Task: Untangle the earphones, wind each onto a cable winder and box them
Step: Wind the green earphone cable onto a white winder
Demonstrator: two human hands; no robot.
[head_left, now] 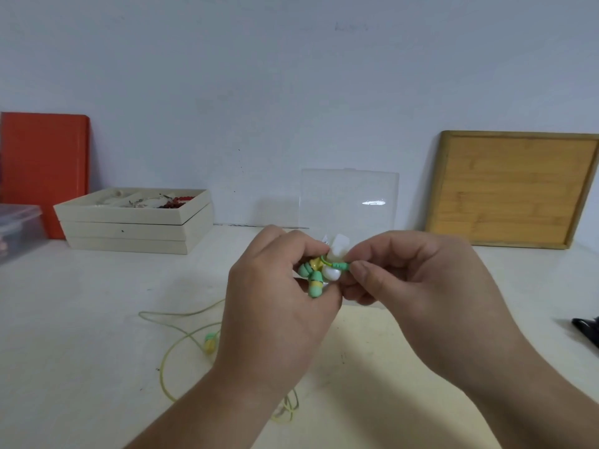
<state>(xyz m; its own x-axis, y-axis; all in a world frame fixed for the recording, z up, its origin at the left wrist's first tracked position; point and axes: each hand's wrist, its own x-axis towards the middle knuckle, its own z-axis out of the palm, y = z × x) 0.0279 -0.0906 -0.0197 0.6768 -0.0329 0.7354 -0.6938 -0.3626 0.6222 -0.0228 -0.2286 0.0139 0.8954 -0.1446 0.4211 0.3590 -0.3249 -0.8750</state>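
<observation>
White table [97, 319] | beige tray stack [136, 228]: red beads [176, 202] | left hand [275, 312] grips mint-yellow earphones [313, 281], white winder [337, 252] | right hand [421, 293] pinches cable end [342, 265]

The earbuds [315, 281] in my left hand [275, 306] are mint green with yellow bands, the winder [337, 252] white, the plug [341, 265] in my right hand [421, 286] green. At 8 o'clock the cable [181, 332] is pale yellow-green. At 10 o'clock: orange-red board [45, 170], cream trays [129, 230]. At 2 o'clock: honey-brown wooden tray [512, 189], streaky grain.
</observation>
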